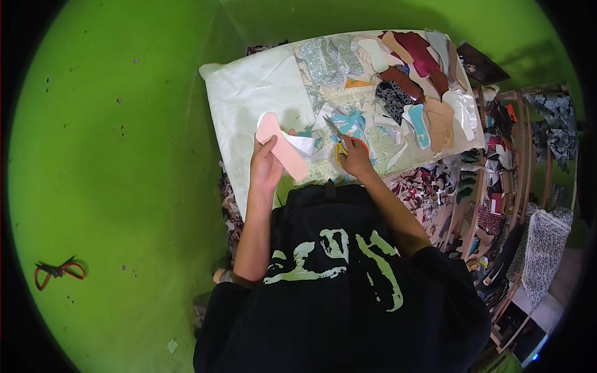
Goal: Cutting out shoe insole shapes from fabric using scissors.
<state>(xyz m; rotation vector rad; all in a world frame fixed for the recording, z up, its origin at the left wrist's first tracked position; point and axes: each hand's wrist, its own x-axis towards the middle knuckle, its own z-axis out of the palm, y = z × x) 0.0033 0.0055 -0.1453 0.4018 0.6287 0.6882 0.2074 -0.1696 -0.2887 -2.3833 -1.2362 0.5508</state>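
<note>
My left hand point(265, 168) is closed round a pink insole-shaped piece point(286, 156), its thumb lying across the upper face. Behind that piece a white sheet of material point(301, 145) sticks out to the right and past the rounded top end. Scissors point(334, 129) with yellow and red handles are in my right hand point(358, 163), their blades pointing up and to the left, apart from the pink piece. Under the blades lie turquoise scraps point(351, 123) and white offcuts on the table.
White cloth point(255, 87) covers the table's left part. Glittery silver pieces point(329, 55) and brown, maroon and beige pieces point(439, 124) lie farther back and right. A heap of scraps point(423, 189) is below the table edge. Wooden shelves point(525, 149) with materials stand right; red-handled scissors point(59, 271) hang on the green wall.
</note>
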